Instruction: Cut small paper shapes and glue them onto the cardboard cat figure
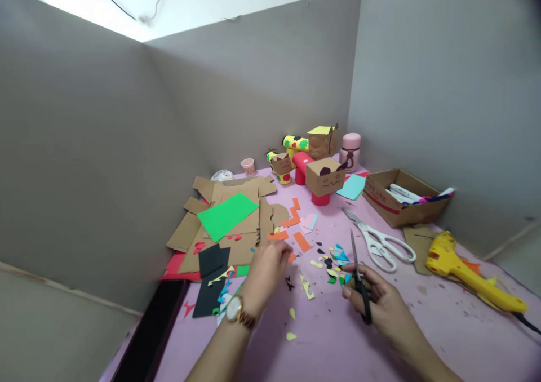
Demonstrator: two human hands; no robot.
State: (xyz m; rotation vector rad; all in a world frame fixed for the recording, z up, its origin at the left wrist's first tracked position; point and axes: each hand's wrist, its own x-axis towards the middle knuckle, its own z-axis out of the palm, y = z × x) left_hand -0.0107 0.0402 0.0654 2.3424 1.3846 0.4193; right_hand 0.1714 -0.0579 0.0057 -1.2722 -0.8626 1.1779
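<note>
The right hand (382, 303) grips small dark scissors (359, 280), blades closed and pointing away; just beyond their tip lie paper scraps (329, 261) on the pink table (338, 342); the left hand (268, 272), wearing a watch (234, 310), reaches over orange strips (291, 235), fingers blurred, grip unclear; white scissors (382, 244) lie beyond the right hand; a glue gun (465, 272) farther right.

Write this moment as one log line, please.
left hand: open, over orange scraps | right hand: holds black scissors | white scissors, glue gun: on table
</note>
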